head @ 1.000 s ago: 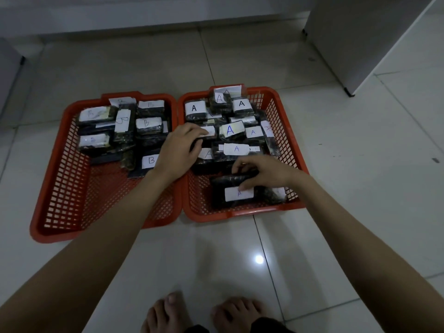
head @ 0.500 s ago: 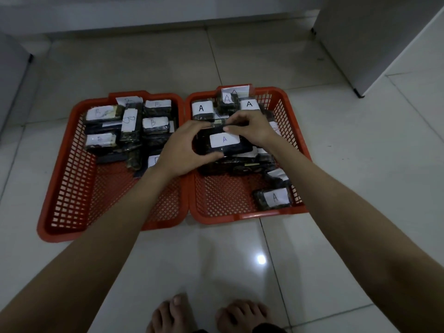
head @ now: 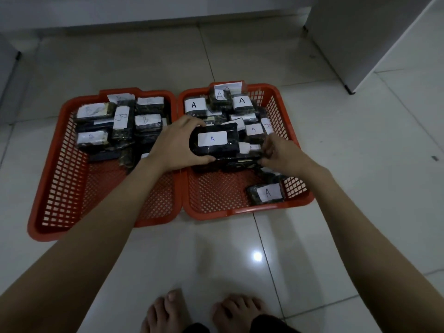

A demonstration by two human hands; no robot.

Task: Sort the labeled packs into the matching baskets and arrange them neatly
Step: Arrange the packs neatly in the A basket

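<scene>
While two red baskets (head: 298,203) sat side by side on the glossy white tiled floor (head: 360,164), your left hand (head: 173,145) gripped an A-labeled pack (head: 216,140) atop the right basket's pile, and your right hand (head: 281,155) pinched a pack beneath it, near a white cabinet (head: 360,32).

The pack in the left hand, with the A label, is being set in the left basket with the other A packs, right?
Not quite. The head view shows the left hand holding the A pack over the right basket, not the left one. The other A packs lie in that right basket; the left basket holds B packs.
</scene>
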